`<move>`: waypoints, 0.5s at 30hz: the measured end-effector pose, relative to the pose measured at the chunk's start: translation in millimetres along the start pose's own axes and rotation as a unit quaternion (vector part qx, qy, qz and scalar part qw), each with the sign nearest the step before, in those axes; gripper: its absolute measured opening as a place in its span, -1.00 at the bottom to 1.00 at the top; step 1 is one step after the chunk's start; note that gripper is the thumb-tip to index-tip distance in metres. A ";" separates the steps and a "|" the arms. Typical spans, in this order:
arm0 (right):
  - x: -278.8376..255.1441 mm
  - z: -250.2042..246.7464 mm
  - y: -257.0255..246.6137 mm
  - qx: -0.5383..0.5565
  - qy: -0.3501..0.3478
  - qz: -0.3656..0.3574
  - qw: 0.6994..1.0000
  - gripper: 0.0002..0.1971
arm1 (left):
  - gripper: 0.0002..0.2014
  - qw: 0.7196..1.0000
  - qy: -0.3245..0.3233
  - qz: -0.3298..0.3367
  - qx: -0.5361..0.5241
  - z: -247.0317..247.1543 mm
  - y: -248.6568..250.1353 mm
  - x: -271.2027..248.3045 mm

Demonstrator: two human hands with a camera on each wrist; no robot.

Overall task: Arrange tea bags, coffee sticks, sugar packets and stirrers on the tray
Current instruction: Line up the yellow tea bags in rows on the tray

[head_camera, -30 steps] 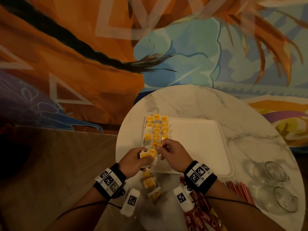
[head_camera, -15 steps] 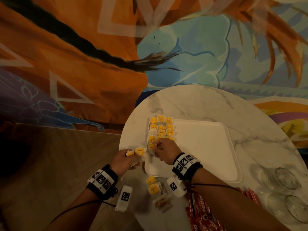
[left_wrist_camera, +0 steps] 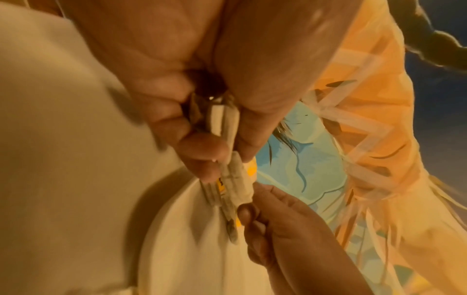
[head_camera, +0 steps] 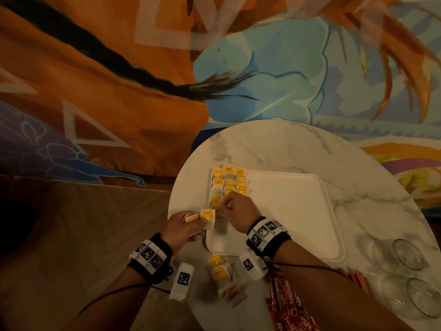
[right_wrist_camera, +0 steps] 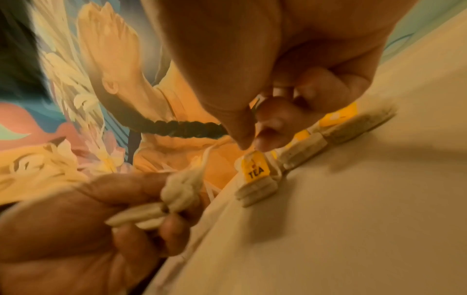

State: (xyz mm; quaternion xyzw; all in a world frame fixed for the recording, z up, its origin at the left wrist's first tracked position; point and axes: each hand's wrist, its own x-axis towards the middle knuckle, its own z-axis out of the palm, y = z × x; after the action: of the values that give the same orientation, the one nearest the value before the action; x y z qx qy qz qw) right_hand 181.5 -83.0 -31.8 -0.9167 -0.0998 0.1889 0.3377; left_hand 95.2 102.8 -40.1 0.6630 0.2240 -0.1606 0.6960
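A white tray [head_camera: 286, 223] lies on the round marble table. Rows of tea bags [head_camera: 230, 182] with yellow tags fill its left end. My left hand [head_camera: 198, 217] hovers at the tray's left edge and grips a small stack of tea bags [left_wrist_camera: 227, 179]. In the right wrist view my right hand [right_wrist_camera: 252, 145] pinches the top of the yellow "TEA" tag of a tea bag [right_wrist_camera: 256, 183]. That bag rests on the tray at the near end of the rows. The two hands are close together but hold separate bags.
Loose tea bags [head_camera: 217, 268] and small pale packets [head_camera: 231, 291] lie on the table in front of the tray. Red coffee sticks [head_camera: 286, 304] sit under my right forearm. Two glasses [head_camera: 405, 254] stand at the right. The table's edge drops off at the left.
My hands have drawn apart. The left moved to the tray's left edge with its stack, and the right carried one tea bag up to the near end of the rows.
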 end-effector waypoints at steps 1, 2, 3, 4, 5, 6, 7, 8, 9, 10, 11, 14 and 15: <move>-2.0 -0.9 -0.7 0.024 -0.016 -0.018 0.999 -0.74 | -0.94 1.000 0.002 0.003 0.006 2.2 1.3 0.5; -3.7 -0.5 -0.1 0.046 -0.035 -0.034 0.998 -0.66 | -0.94 1.000 0.003 0.005 0.010 4.7 2.4 1.5; -5.9 -0.4 0.6 0.063 -0.054 -0.040 0.996 -0.57 | -0.93 1.000 0.002 0.005 0.012 7.1 3.7 2.2; -7.2 -0.5 2.1 0.079 -0.067 -0.044 0.994 -0.50 | -0.92 1.000 0.001 0.006 0.013 9.6 5.3 2.7; -9.6 -2.0 2.1 0.097 -0.073 -0.044 0.992 -0.46 | -0.91 1.000 0.000 0.007 0.014 11.4 6.9 3.4; -11.6 -3.0 2.9 0.118 -0.075 -0.043 0.989 -0.45 | -0.89 1.000 -0.001 0.007 0.014 13.0 8.3 4.4; -13.9 -3.8 3.5 0.137 -0.074 -0.045 0.987 -0.48 | -0.89 1.000 -0.002 0.007 0.014 14.6 9.8 5.2; -15.8 -4.1 4.6 0.152 -0.073 -0.052 0.984 -0.56 | -0.90 1.000 -0.002 0.009 0.014 16.0 11.2 6.0; -17.8 -4.7 5.3 0.156 -0.073 -0.061 0.983 -0.65 | -0.92 1.000 -0.003 0.009 0.013 17.4 12.4 6.7; -18.5 -4.4 7.1 0.154 -0.071 -0.071 0.983 -0.73 | -0.93 1.000 -0.005 0.010 0.012 19.0 13.9 7.2; -18.6 -5.4 8.5 0.148 -0.067 -0.076 0.984 -0.77 | -0.93 1.000 -0.008 0.010 0.014 20.3 15.6 7.5; -11.9 -10.8 15.9 0.156 -0.036 -0.057 0.985 -0.80 | -0.94 1.000 -0.017 0.008 0.017 21.0 18.9 10.5; -9.1 -14.5 18.4 0.162 -0.020 -0.047 0.986 -0.82 | -0.94 1.000 -0.020 0.007 0.014 19.6 19.9 11.5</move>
State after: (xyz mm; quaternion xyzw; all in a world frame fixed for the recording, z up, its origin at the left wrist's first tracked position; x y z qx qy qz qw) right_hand 180.2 -108.1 -31.1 -0.8404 -0.1176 0.2047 0.4879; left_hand 117.2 85.5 -28.8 0.6714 0.2031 -0.1715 0.6918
